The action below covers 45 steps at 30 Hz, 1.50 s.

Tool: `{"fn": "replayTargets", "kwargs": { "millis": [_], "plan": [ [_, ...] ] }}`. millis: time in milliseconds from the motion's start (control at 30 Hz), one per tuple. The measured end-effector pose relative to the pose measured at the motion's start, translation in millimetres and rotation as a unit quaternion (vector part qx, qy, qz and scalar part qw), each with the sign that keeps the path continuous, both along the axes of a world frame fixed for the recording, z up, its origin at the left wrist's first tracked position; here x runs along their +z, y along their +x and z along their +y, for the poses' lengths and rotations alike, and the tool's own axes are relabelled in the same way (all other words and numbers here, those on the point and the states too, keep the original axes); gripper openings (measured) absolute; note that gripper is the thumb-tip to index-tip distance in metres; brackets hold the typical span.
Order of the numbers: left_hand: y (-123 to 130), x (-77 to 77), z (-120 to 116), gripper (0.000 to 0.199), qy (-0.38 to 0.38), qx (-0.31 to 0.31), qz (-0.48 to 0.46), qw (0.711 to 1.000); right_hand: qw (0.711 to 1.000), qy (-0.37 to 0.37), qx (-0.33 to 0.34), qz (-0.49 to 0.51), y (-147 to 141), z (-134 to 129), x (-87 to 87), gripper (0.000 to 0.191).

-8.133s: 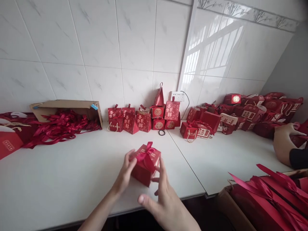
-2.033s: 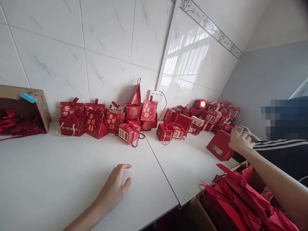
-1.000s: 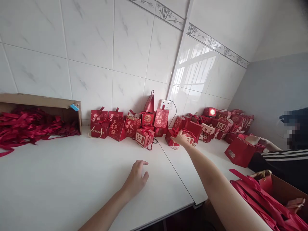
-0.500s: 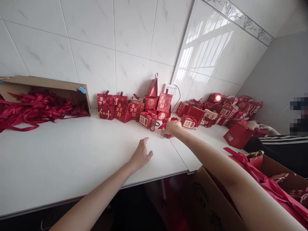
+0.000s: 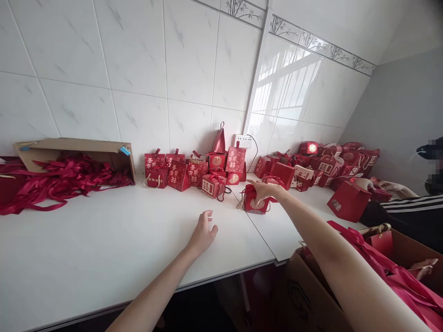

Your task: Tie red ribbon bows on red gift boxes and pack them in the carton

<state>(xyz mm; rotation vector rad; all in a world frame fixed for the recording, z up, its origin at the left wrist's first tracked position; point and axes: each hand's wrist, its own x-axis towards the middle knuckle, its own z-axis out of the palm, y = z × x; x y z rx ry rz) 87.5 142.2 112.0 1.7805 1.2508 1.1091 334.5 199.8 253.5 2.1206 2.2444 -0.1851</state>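
My right hand [image 5: 265, 190] reaches over a red box with a round gold emblem [image 5: 256, 206] and rope handles. Its thumb and fingers are spread at the box's top and front, and whether they grip it is unclear. Over the white table [image 5: 121, 249], my left hand [image 5: 203, 230] is empty, with its fingers apart and slightly curled. A red box with a white label [image 5: 208, 185] stands beyond it, in front of stacked red boxes [image 5: 217, 161].
An open carton [image 5: 86, 145] spills red ribbons [image 5: 74, 173] at the left. Many red boxes [image 5: 325, 166] are piled at the back right. Cartons with ribbons and boxes stand at the lower right, near a person in a striped black sleeve [image 5: 408, 207].
The view has shifted. My right hand has opened over the emblem box, whose front now shows more fully. My left hand remains empty.
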Motion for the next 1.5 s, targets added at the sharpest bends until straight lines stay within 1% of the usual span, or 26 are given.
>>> {"fn": "replayTargets", "kwargs": {
  "millis": [100,200,267,333,400,433,467,500,533,567,633,700,767,833,900,967,1033,1100,1167,1200,1267,1300,1333,1367,1433,1500],
  "plan": [
    [-5.1,11.3,-5.1,0.034,0.003,0.025,-0.052,0.998,0.998,-0.003,0.058,0.003,-17.5,-6.2,17.0,0.117],
    [-13.9,30.2,-12.3,0.035,0.019,0.077,-0.158,0.984,0.993,0.021,0.118,0.012,-58.4,-25.8,32.1,0.120],
    [-23.1,40.9,-18.5,0.039,0.032,0.118,-0.217,0.969,0.989,0.017,0.147,0.015,-95.1,-43.5,30.9,0.128],
    [-35.3,45.7,-27.5,0.043,0.020,0.139,-0.257,0.956,0.986,-0.055,0.157,0.010,-129.8,-61.3,21.9,0.137],
    [-49.1,45.3,-39.9,0.045,-0.010,0.142,-0.255,0.956,0.979,-0.121,0.162,0.001,-152.2,-77.1,12.0,0.140],
    [-56.0,44.4,-46.8,0.045,-0.015,0.144,-0.230,0.962,0.977,-0.135,0.164,0.014,-156.9,-84.1,8.5,0.139],
    [-62.4,43.7,-53.4,0.044,-0.008,0.147,-0.190,0.971,0.976,-0.127,0.172,0.046,-157.1,-90.7,6.0,0.134],
    [-68.3,43.8,-58.9,0.043,0.014,0.151,-0.141,0.978,0.973,-0.097,0.183,0.098,-153.6,-97.1,3.8,0.125],
    [-73.4,44.9,-62.7,0.042,0.046,0.153,-0.090,0.983,0.966,-0.048,0.194,0.165,-147.6,-104.0,1.1,0.112],
    [-77.7,47.1,-64.4,0.041,0.080,0.152,-0.042,0.984,0.951,0.019,0.199,0.234,-140.4,-111.4,-3.0,0.097],
    [-83.8,54.0,-61.6,0.043,0.124,0.128,0.041,0.983,0.913,0.161,0.172,0.334,-127.4,-128.9,-17.5,0.067],
    [-87.0,62.6,-54.3,0.038,0.100,0.069,0.109,0.987,0.884,0.251,0.147,0.366,-121.2,-148.2,-40.0,0.048],
    [-87.9,70.5,-48.8,0.031,0.041,0.009,0.155,0.987,0.872,0.290,0.147,0.366,-121.7,-166.1,-65.2,0.037],
    [-87.2,75.6,-49.2,0.028,0.016,-0.009,0.179,0.984,0.867,0.320,0.142,0.355,-125.5,-179.9,-85.7,0.031],
    [-85.0,77.3,-56.2,0.026,0.058,0.003,0.203,0.977,0.862,0.353,0.131,0.340,-129.5,-188.7,-96.6,0.027],
    [-81.1,76.4,-67.4,0.023,0.149,0.016,0.239,0.959,0.857,0.381,0.143,0.316,-132.9,-192.1,-97.6,0.028],
    [-76.1,74.4,-79.9,0.019,0.264,0.015,0.273,0.925,0.860,0.392,0.175,0.274,-136.2,-189.8,-93.0,0.035],
    [-71.1,71.9,-91.8,0.017,0.356,0.004,0.295,0.887,0.870,0.381,0.215,0.226,-139.8,-182.9,-88.8,0.043],
    [-67.6,69.1,-101.6,0.015,0.401,-0.019,0.300,0.865,0.877,0.364,0.246,0.194,-143.8,-174.9,-88.3,0.044],
    [-66.8,67.7,-105.2,0.014,0.407,-0.036,0.295,0.864,0.876,0.364,0.255,0.187,-145.9,-172.1,-89.5,0.040],
    [-67.4,65.2,-108.4,0.014,0.389,-0.082,0.259,0.880,0.869,0.381,0.253,0.189,-149.7,-171.7,-92.8,0.033],
    [-68.4,64.5,-107.4,0.016,0.368,-0.099,0.226,0.897,0.864,0.393,0.247,0.194,-151.1,-174.9,-93.8,0.030],
    [-69.6,64.3,-104.4,0.019,0.334,-0.099,0.185,0.919,0.860,0.402,0.239,0.203,-151.8,-180.3,-93.7,0.027],
    [-70.7,64.8,-99.2,0.022,0.289,-0.076,0.139,0.944,0.857,0.407,0.233,0.216,-151.2,-187.5,-92.2,0.025],
    [-71.7,67.7,-83.8,0.028,0.164,0.004,0.054,0.985,0.849,0.399,0.235,0.254,-145.4,-203.1,-84.5,0.022],
    [-70.2,72.2,-65.3,0.034,0.031,0.064,0.022,0.997,0.829,0.389,0.237,0.325,-132.8,-211.7,-72.9,0.020]
  ]
}}
